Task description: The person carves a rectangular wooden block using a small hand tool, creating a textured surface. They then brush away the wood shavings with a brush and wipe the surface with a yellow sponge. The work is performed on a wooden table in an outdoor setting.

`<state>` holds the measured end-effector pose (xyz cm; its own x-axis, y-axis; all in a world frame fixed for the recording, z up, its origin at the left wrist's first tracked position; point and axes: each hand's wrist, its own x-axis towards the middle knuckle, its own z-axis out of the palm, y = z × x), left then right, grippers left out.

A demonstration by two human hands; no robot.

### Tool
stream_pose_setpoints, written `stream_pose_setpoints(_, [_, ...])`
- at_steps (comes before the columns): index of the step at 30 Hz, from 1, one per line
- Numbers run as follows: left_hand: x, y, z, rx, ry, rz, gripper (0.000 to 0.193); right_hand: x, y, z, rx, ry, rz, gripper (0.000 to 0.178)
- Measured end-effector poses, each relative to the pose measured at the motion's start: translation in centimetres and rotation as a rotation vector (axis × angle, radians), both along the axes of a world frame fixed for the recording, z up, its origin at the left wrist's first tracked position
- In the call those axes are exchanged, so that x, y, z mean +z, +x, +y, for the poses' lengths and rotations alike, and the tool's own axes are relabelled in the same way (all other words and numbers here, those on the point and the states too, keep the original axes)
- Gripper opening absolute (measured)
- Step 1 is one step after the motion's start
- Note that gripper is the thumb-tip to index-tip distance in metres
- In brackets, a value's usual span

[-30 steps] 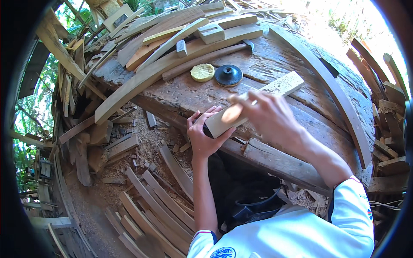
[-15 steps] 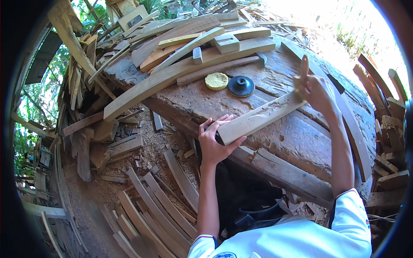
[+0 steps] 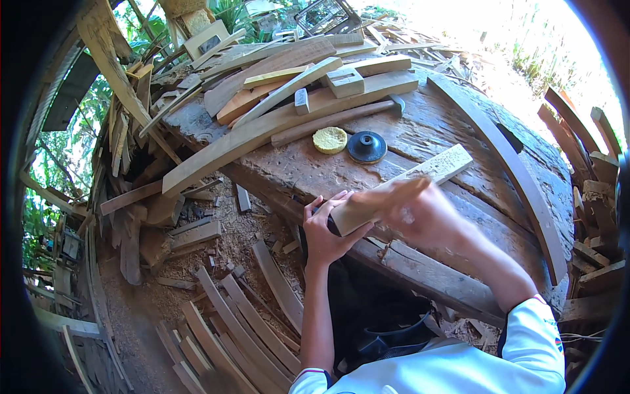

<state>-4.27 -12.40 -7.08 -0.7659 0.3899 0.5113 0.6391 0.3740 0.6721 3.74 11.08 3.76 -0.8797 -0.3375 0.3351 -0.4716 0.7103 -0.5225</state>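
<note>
yellow sponge (image 3: 329, 140), black disc (image 3: 366, 146), curved planks (image 3: 289, 121)

Left hand (image 3: 326, 231) raised from a straight, bare forearm, fingers curled in a grip, thumb up. Right hand (image 3: 420, 213) motion-blurred, palm down, fingers stretched toward the left; right arm bent in from lower right, white sleeve at the shoulder.

packages: none seen | labels: none seen | signs: none seen | screens: none seen | note: only bare wood, offcuts and sawdust are shown near and far, left and right
</note>
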Motion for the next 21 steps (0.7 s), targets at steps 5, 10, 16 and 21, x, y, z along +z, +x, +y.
stream_pose_setpoints(5, [0.2, 0.1, 0.3, -0.023, 0.053, 0.056, 0.060, 1.7, -0.9, 10.2, -0.614, 0.168, 0.098, 0.021])
stream_pose_setpoints(10, [0.4, 0.2, 0.4, -0.013, 0.036, 0.075, 0.060, 0.4, -1.5, 8.4, -0.670, 0.578, 0.019, 0.024])
stream_pose_setpoints(16, [0.4, 0.1, 0.1, -0.014, 0.049, -0.017, 0.063, 1.0, -0.6, -1.5, -0.061, 0.149, 0.076, 0.057])
stream_pose_setpoints(21, [-0.3, -0.2, 0.1, -0.019, 0.013, 0.044, 0.063, 2.0, -0.2, -1.3, 0.013, -0.161, -0.097, 0.025])
